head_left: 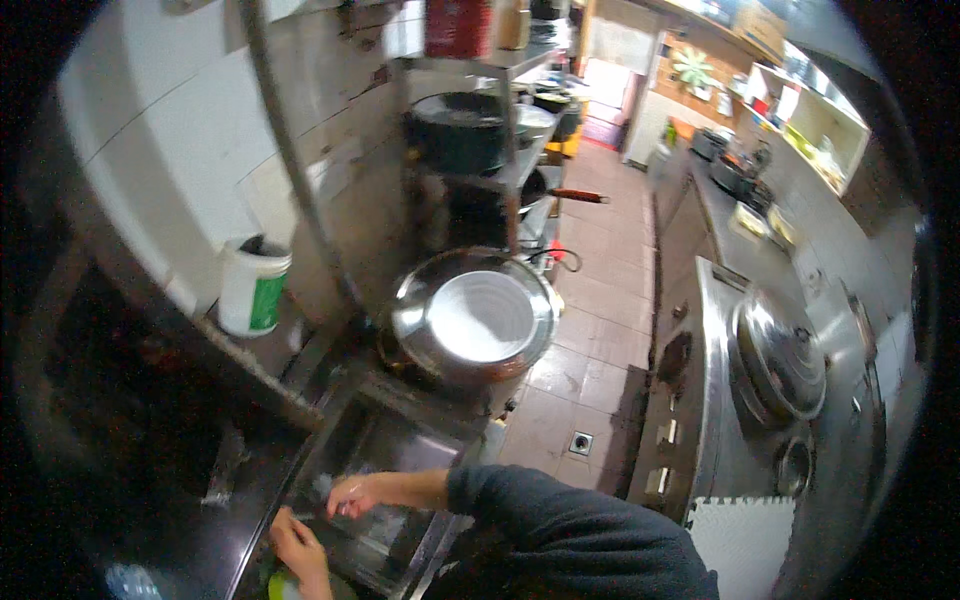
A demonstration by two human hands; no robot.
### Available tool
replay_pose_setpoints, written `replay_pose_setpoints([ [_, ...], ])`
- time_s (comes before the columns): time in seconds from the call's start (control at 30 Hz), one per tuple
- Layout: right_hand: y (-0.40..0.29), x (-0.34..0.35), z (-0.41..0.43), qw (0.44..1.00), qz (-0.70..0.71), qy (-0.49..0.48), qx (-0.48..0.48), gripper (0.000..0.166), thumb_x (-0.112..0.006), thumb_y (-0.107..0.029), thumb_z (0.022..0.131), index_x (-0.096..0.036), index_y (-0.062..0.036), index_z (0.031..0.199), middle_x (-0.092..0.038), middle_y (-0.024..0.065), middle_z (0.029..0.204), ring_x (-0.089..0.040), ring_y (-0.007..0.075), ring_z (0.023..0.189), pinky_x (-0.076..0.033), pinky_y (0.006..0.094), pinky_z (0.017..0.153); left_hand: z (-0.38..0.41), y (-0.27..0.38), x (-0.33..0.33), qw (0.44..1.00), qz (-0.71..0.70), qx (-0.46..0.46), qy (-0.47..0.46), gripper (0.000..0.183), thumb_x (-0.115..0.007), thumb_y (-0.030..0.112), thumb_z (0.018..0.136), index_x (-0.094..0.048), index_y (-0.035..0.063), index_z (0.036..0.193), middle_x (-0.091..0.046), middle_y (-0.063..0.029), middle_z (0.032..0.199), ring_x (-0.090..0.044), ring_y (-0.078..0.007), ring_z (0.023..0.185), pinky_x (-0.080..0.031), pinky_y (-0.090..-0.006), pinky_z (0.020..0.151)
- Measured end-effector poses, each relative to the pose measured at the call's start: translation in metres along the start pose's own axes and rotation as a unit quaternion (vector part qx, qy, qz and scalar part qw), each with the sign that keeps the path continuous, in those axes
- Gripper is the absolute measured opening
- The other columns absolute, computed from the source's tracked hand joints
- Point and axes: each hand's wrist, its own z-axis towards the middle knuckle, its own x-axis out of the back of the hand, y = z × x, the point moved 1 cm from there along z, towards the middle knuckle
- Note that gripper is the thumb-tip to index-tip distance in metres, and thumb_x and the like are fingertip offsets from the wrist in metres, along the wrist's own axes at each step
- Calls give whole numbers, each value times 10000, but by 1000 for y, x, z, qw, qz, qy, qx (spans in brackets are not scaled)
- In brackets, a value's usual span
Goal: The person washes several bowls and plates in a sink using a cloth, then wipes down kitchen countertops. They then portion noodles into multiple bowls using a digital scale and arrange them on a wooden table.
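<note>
My right hand (351, 496), at the end of a dark sleeve, is over a metal sink basin (442, 450). Its fingers are bent and look wet; whether anything is in them is too blurred to tell. Just below it in the picture is my left hand (298, 546), near the basin's left edge, with its fingertips partly hidden. A small gap separates the two hands. Some blurred clear or pale matter, perhaps water, shows beside the right fingertips. Part of a yellow-green object (282, 585) appears under the left wrist.
Beyond the basin, a large round metal vessel (480, 315) is topped by a pale disc. A white-and-green bucket (255, 289) stands by the wall. A pan handle (577, 196) juts from the shelving (510, 180) towards the aisle. Opposite, a lidded wok (780, 356) sits on a steel counter (720, 450).
</note>
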Motion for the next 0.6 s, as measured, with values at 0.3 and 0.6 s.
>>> replay_pose_setpoints([
  [0.3, 8, -9, 3, 963, -208, -123, 123, 137, -673, -152, 806, -653, -22, 769, -644, 148, 736, -598, 258, 619, -464, 384, 539, -2, 43, -23, 898, -271, 40, -344, 580, -413, 463, 1010, -423, 66, 1433, -418, -160, 1455, -455, -359, 1267, -399, -450, 1017],
  [0.6, 7, -44, -70, 654, -673, 255, 233, 177, -665, -175, 793, -702, -7, 835, -692, 193, 836, -677, 312, 751, -526, 422, 634, 12, 34, -90, 803, 18, 95, -588, 497, -456, 415, 1010, -482, 92, 1386, -470, -193, 1390, -527, -359, 1146, -432, -508, 923],
])
